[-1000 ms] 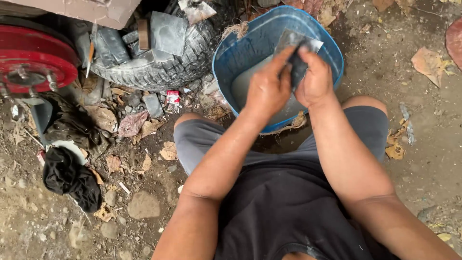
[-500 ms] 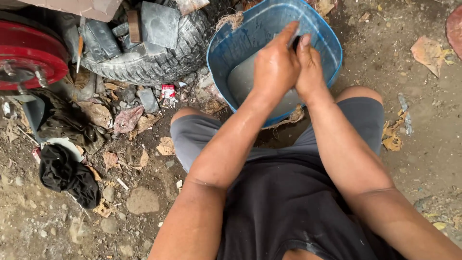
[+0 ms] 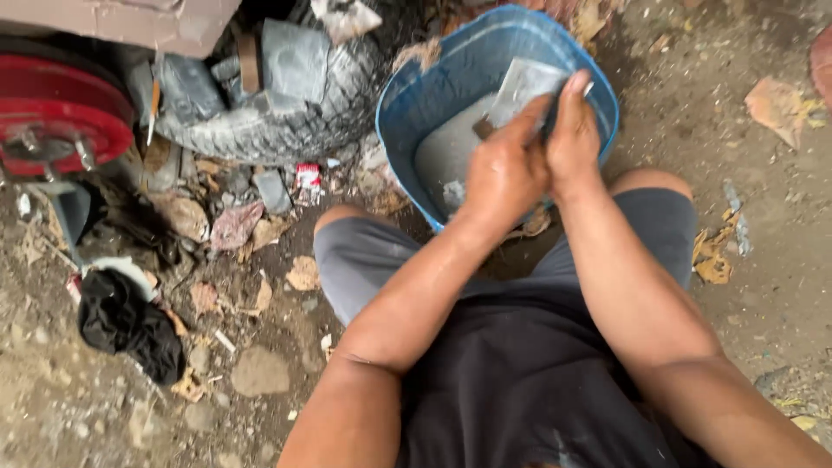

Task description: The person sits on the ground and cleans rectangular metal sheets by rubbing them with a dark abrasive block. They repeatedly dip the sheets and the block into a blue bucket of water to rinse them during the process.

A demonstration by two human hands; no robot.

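A flat grey sheet (image 3: 520,87) is clamped between the fingers of the left hand (image 3: 503,173) and right hand (image 3: 572,134) above a blue plastic tub (image 3: 433,95) of cloudy water, beside a worn tyre (image 3: 277,121) on littered dirt ground (image 3: 260,373).

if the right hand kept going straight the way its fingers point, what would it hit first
The right hand points up and away over the blue tub. First in line is the grey flat piece at its fingertips, then probably the tub's far rim, though depth is unclear.
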